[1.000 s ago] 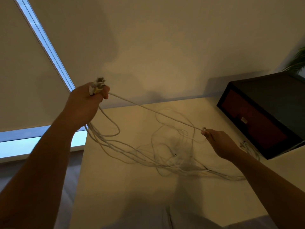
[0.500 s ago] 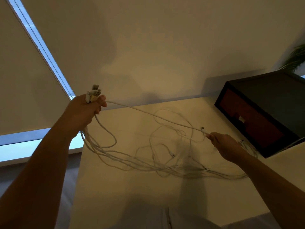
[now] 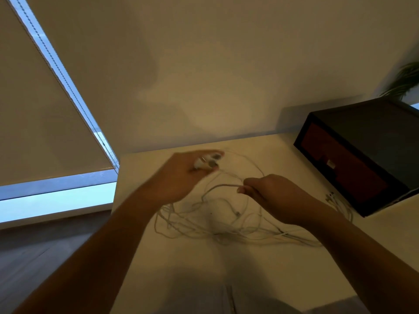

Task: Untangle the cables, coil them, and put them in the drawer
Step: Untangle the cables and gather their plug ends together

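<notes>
The left hand, blurred, has its grip curled round a bunch of plugs. The right hand pinches one cable above the tangle lying on the surface. The drawer, at right, is closed, its contents hidden.

White cables, dark-framed red drawer
</notes>
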The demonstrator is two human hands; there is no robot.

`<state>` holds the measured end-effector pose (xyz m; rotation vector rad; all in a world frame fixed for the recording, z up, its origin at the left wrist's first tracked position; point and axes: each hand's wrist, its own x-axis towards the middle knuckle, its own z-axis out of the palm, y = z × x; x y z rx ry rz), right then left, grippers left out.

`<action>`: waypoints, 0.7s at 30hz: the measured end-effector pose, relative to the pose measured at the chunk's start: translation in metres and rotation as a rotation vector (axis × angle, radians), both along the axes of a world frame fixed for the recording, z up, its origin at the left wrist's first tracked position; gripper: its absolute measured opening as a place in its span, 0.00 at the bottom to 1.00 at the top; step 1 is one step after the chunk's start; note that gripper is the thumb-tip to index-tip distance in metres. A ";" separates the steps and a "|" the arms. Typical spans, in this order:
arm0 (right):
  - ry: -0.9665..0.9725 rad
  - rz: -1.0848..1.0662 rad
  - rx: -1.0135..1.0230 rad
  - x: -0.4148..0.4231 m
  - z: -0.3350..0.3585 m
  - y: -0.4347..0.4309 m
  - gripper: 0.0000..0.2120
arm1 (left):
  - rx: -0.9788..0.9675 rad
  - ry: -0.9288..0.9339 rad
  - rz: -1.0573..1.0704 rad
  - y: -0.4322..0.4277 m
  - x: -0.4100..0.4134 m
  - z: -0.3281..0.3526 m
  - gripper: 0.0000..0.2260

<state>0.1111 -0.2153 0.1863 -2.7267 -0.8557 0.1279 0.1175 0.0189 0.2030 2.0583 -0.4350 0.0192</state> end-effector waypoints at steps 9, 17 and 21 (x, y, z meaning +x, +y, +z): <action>-0.051 -0.029 0.098 0.004 0.026 -0.009 0.21 | 0.087 0.214 -0.057 0.002 0.001 -0.022 0.14; -0.040 0.032 0.043 -0.003 0.022 -0.001 0.18 | 0.199 0.056 0.175 0.010 0.010 -0.029 0.13; -0.064 0.042 0.047 -0.005 0.023 0.005 0.18 | 0.191 0.058 0.228 0.015 0.013 -0.033 0.09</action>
